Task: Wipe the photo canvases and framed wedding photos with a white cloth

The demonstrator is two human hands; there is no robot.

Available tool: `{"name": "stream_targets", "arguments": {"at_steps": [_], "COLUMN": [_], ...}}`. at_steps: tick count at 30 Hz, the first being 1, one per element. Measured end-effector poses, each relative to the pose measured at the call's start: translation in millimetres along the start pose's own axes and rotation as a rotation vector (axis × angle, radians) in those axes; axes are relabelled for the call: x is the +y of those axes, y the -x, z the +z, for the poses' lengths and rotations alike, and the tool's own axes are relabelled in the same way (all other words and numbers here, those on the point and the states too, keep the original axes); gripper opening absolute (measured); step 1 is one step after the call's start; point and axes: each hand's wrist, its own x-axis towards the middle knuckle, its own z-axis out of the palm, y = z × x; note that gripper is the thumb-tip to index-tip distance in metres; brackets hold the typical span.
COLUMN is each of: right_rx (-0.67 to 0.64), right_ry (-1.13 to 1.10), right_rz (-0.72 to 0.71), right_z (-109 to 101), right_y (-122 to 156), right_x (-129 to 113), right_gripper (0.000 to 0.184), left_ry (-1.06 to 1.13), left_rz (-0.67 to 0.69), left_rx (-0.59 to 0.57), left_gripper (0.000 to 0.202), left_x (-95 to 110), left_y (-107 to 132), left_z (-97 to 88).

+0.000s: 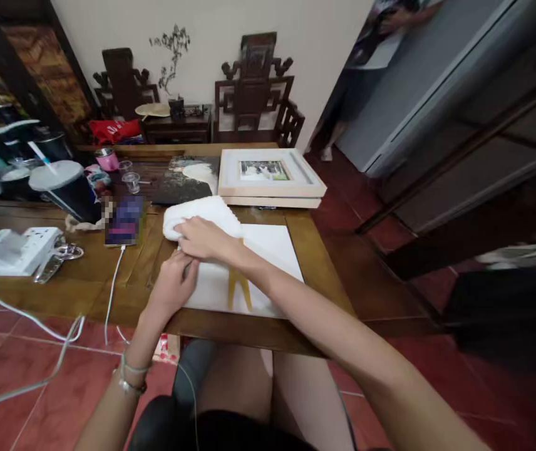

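Head view: resting right hand (203, 238) on white towel (209, 208) at far-left corner of white board (270, 244), along front edge of tabletop (317, 250), likely for reach; curling left hand (173, 282) alongside, perhaps steadying; cannot tell whether gripping with either.

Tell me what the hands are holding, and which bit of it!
The right hand is on the near side of the white cloth, gripping or just pressing, I can't tell. Whether the left hand holds anything can't be told.
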Motion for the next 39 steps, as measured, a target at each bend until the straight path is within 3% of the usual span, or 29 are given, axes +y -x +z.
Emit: {"name": "stream_targets", "arguments": {"at_steps": [4,7,13,16,22,27,32,35,39], "right_rx": [0.017,0.028,0.042,0.050,0.049,0.081,0.105,0.125,0.139], "right_ry": [0.003,0.015,0.063,0.086,0.097,0.101,0.093,0.064,0.009], "right_rz": [0.057,0.116,0.236,0.258,0.160,0.137,0.109,0.050,-0.011], "right_z": [8,10,6,3,-2,-2,12,20,26], "right_y": [-3,12,80,118,155,137,130,155,210], "right_x": [13,35,93,105,97,109,122,106,55], "right_gripper": [0.030,0.027,0.020,0.020,0.021,0.024,0.023,0.019,0.016], "left_ry": [0.010,0.014,0.028,0.027,0.009,0.007,0.021,0.017,0.005], "left_rz": [0.010,-0.002,-0.022,-0.018,-0.013,-0.015,-0.011,-0.012,-0.020], "left_rx": [-0.001,0.027,0.033,0.037,0.030,0.030,0.036,0.034,0.030], "left_gripper": [0.029,0.031,0.034,0.034,0.033,0.035,0.035,0.033,0.034], "left_x": [2,-1,-4,-4,-3,-6,-6,-3,-2], "left_y": [1,2,4,3,3,4,4,3,3], "left_z": [-1.9,0.1,4.2,3.9,1.9,3.0,2.4,0.8,0.2]}}
